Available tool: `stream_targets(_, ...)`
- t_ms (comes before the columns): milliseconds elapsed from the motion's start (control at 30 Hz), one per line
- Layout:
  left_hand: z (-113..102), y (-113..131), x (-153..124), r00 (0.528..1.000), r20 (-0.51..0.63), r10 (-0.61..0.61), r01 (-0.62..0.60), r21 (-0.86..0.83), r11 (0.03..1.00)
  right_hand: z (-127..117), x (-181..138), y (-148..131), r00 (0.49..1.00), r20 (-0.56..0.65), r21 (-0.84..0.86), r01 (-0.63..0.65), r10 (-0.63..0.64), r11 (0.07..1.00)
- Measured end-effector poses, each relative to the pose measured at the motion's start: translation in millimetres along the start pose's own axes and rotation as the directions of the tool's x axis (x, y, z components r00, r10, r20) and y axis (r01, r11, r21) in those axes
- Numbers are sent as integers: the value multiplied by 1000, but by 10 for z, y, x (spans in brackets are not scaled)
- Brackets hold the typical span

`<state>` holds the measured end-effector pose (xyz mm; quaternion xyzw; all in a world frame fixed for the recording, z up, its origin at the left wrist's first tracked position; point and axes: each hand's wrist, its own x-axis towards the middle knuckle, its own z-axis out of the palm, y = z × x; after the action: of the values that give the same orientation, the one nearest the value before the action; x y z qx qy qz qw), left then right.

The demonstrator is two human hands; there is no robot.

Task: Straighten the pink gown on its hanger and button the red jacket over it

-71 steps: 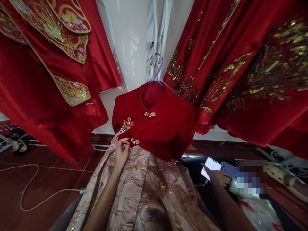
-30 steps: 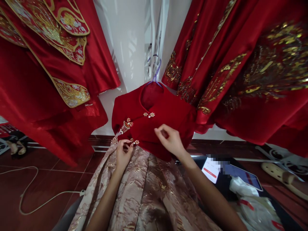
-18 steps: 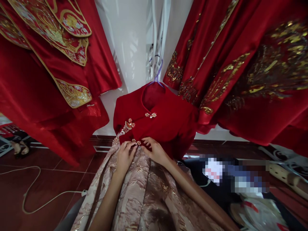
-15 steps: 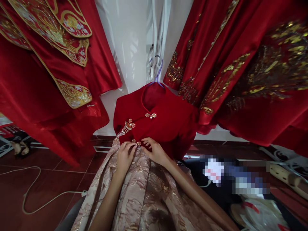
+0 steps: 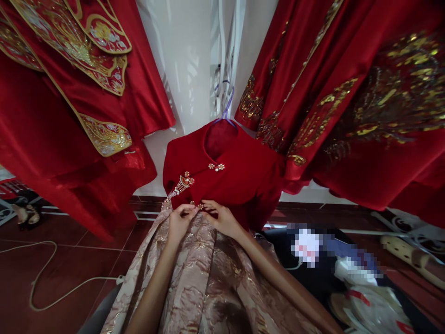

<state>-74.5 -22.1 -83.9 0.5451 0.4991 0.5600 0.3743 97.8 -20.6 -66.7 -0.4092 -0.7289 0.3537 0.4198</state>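
Note:
A short red velvet jacket (image 5: 239, 183) hangs on a purple hanger (image 5: 227, 109) over a pink and gold brocade skirt (image 5: 205, 287). It carries a pearl clasp (image 5: 216, 167) near the collar and a tasselled brooch (image 5: 182, 182) on its left side. My left hand (image 5: 179, 221) and my right hand (image 5: 222, 217) meet at the jacket's lower hem. Both pinch the small pearl button (image 5: 199, 205) there, fingers closed around it.
Red robes with gold embroidery hang on the left (image 5: 69, 106) and on the right (image 5: 365, 106). A white cable (image 5: 41, 283) loops over the dark red tiled floor. Bags and a blurred screen (image 5: 313, 246) lie at the right. Sandals (image 5: 24, 214) sit at the far left.
My right hand left the items on the right and came across to the jacket's hem. It now meets my left hand at the lower button, fingertips closer together than half a second ago.

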Motion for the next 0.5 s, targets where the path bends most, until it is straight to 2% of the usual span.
stream_targets(233,19,-15,-4,997,-20,74,-70,168,983,1,-6,-37,1000,6,11,-14,14,1000)
stream_targets(333,36,35,-28,999,-31,24,-21,98,995,-4,-18,-66,1000,21,-18,13,-12,1000)
stream_targets(400,31,114,-53,994,58,-91,92,-17,996,-3,-23,-86,999,27,-65,39,-38,997)
stream_targets(500,0,267,-50,938,279,-204,238,-93,967,-5,-20,-137,997,-37,-146,62,-68,987)
